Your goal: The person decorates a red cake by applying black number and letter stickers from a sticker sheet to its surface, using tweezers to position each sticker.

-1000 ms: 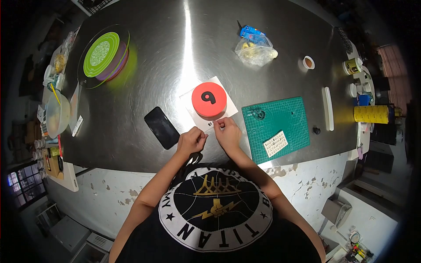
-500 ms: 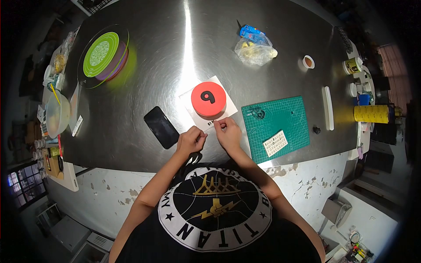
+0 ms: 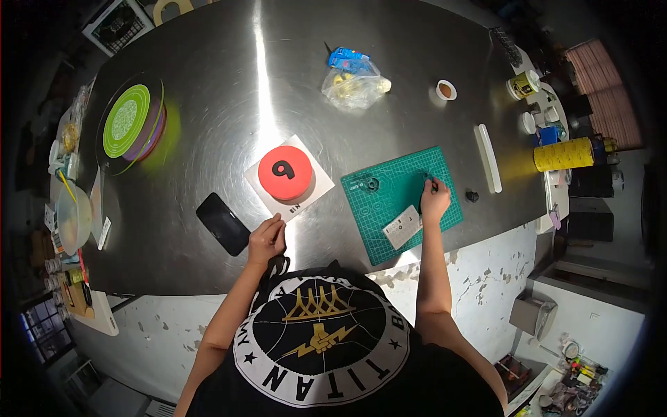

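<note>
Right hand (image 3: 435,202) pinching a small dark tool over the green cutting mat (image 3: 396,194) near the tabletop's front edge, left hand (image 3: 267,238) resting half-curled and empty-looking beside the white card (image 3: 309,182) under the red round cake (image 3: 285,172), risking a slipped tool marking the letter sheet (image 3: 403,228).

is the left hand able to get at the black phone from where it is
Probably yes: the left hand rests on the table edge just right of the black phone, and only bare steel shows between them.
</note>
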Demonstrator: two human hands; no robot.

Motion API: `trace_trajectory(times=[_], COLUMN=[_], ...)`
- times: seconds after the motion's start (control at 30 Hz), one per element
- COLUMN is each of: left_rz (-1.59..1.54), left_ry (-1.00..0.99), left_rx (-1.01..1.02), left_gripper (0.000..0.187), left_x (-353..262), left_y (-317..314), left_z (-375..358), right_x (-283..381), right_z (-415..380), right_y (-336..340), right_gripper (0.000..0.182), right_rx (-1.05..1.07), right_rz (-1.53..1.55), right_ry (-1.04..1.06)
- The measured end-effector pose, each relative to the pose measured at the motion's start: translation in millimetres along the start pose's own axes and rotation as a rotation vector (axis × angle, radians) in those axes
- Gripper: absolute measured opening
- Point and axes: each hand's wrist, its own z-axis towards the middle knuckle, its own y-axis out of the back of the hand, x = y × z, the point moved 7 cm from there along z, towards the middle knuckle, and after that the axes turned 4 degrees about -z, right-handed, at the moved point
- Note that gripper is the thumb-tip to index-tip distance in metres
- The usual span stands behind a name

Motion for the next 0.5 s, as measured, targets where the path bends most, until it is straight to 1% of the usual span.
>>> trace_trajectory(times=[0.13, 0.3, 0.33, 0.43, 0.5], left_rz=[0.015, -0.004, 0.004, -0.032, -0.043], left_ry=[0.011, 0.039, -0.022, 0.008, -0.010], left_rx=[-0.029, -0.049, -0.075, -0.076, -0.089], left_gripper=[0.011, 0.010, 0.010, 0.009, 0.009], left_x=[1, 2, -1, -1, -1], left_y=[3, 6, 7, 8, 9], left_z=[-1, -2, -1, 0, 0], right_x=[2, -3, -3, 0, -1], right_z=[6, 11, 12, 12, 13], right_y=[-5, -11, -12, -12, -13], right_gripper=[0.023, 0.021, 0.021, 0.019, 0.019], right_rx=[0.085, 0.116, 0.119, 0.140, 0.172], right_rz=[-0.059, -0.115, -0.123, -0.119, -0.132], right_ry=[-0.043, -0.118, -0.129, -0.131, -0.147])
